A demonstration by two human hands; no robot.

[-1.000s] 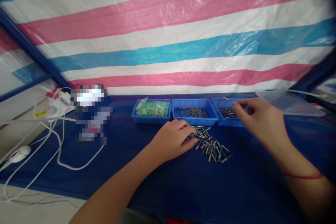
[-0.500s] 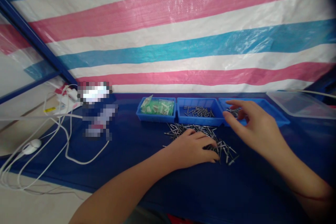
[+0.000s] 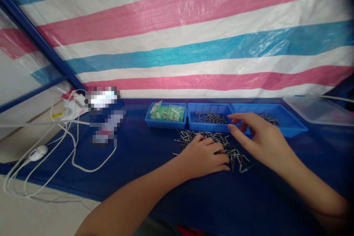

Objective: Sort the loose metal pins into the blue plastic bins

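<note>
A loose pile of silvery blind rivets (image 3: pixel 240 159) lies on the blue tabletop. My left hand (image 3: pixel 203 156) rests on it from the near side, fingers apart and bent down among the rivets; its fingertips are partly hidden. My right hand (image 3: pixel 258 132) hovers in front of the right blue bin (image 3: pixel 290 120), thumb and index finger apart with nothing visible between them. Part of that bin and its rivets (image 3: pixel 268 119) is behind the hand. More rivets lie in the middle blue bin (image 3: pixel 193 120), just beyond the pile.
In the left blue bin (image 3: pixel 155 122) are small green and clear packets (image 3: pixel 168 112). A clear plastic lid (image 3: pixel 318 108) lies at the far right. White cables (image 3: pixel 83 169) and a power strip (image 3: pixel 73 107) occupy the left side. Striped sheeting (image 3: pixel 193 59) hangs behind the table.
My right hand has moved left and slightly nearer, uncovering rivets in the right bin. My left hand stays on the pile, its fingers shifted slightly.
</note>
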